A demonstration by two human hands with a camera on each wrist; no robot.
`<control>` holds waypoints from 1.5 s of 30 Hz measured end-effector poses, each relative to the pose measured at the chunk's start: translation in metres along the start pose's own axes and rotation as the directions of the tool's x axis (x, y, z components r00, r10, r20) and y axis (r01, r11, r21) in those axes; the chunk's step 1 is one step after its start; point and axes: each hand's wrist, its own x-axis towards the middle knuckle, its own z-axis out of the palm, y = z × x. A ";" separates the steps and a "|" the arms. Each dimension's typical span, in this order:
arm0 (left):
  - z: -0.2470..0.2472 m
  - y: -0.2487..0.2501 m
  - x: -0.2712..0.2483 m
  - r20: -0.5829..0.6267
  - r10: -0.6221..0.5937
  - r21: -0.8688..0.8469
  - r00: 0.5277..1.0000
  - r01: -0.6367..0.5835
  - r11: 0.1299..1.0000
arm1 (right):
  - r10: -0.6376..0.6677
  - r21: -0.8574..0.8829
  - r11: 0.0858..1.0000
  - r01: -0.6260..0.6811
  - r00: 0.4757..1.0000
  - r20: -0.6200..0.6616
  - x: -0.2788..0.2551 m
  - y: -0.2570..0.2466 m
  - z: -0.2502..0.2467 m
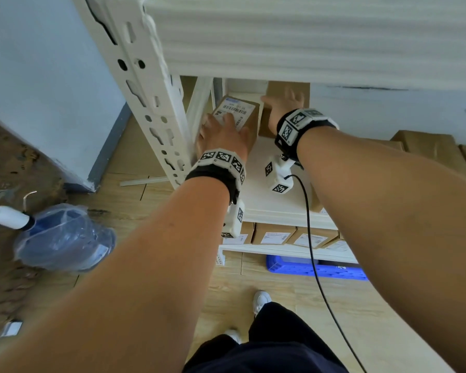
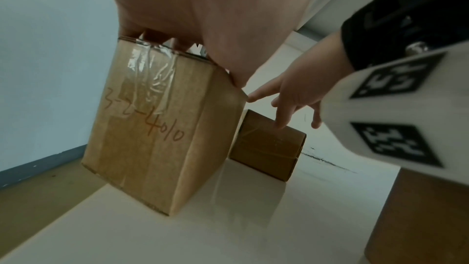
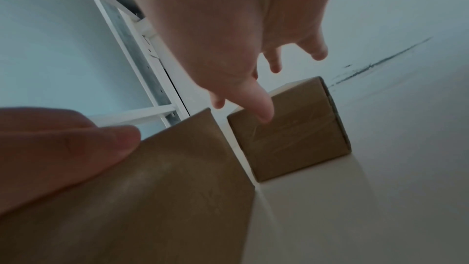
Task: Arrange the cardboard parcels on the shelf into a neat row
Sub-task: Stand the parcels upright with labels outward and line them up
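Your left hand (image 1: 221, 135) gripped the labelled, taped brown parcel (image 2: 162, 127) at the shelf's (image 1: 275, 195) left edge; your right hand (image 1: 283, 106), fingers spread, reached over the second parcel (image 3: 291, 138) behind.

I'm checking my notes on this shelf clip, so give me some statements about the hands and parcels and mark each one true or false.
1. The left hand grips the labelled parcel from above. True.
2. The right hand is a closed fist. False: its fingers are spread, reaching toward the smaller parcel.
3. The labelled parcel has handwriting on its side. True.
4. The smaller parcel sits stacked on the labelled one. False: it stands behind it on the shelf.
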 end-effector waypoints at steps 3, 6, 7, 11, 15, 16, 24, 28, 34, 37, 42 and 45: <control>0.000 0.002 0.002 -0.007 0.006 0.019 1.000 -0.006 1.000 | -0.012 0.019 1.000 0.012 0.999 0.039 0.011 -0.001 0.002; 0.001 0.002 0.004 -0.008 0.010 0.031 1.000 -0.010 0.999 | -0.015 -0.004 1.000 0.016 0.998 0.069 0.017 0.002 0.006; 0.002 0.001 0.004 -0.011 0.012 0.039 1.000 -0.011 0.999 | -0.015 -0.008 1.000 0.016 0.998 0.067 0.018 0.003 0.008; 0.002 0.000 0.003 -0.019 0.019 0.069 1.000 -0.018 0.997 | 0.005 -0.013 1.000 -0.005 1.000 0.010 0.018 0.000 0.015; -0.001 -0.001 0.000 0.016 0.029 0.059 0.999 -0.029 0.998 | 0.014 0.001 1.000 -0.014 0.999 -0.038 0.006 0.002 0.018; -0.001 -0.001 -0.001 0.020 0.030 0.050 0.999 -0.031 0.998 | 0.018 0.009 1.000 -0.018 0.999 -0.043 0.001 0.003 0.019; -0.005 0.002 -0.011 0.080 -0.002 -0.033 0.997 0.004 0.999 | 0.007 0.030 1.000 -0.008 1.000 0.014 -0.050 0.010 0.028; -0.010 0.005 -0.017 0.144 0.001 -0.063 0.990 0.008 0.998 | 0.010 0.028 1.000 -0.011 0.999 0.037 -0.079 0.010 0.034; -0.014 0.006 -0.029 0.178 0.055 0.019 0.982 -0.059 0.998 | -0.030 0.056 0.998 0.028 0.999 0.024 -0.121 0.016 0.043; -0.019 0.003 -0.039 0.184 0.102 0.028 0.978 -0.109 0.994 | -0.017 0.031 0.999 0.017 1.000 0.009 -0.138 0.015 0.045; -0.027 -0.004 -0.064 0.123 0.178 -0.028 0.976 -0.175 0.984 | 0.009 0.029 1.000 -0.009 1.000 -0.024 -0.161 0.014 0.061; -0.030 -0.008 -0.085 0.058 0.202 -0.058 0.978 -0.199 0.978 | -0.019 0.020 1.000 0.019 0.999 -0.042 -0.175 0.018 0.069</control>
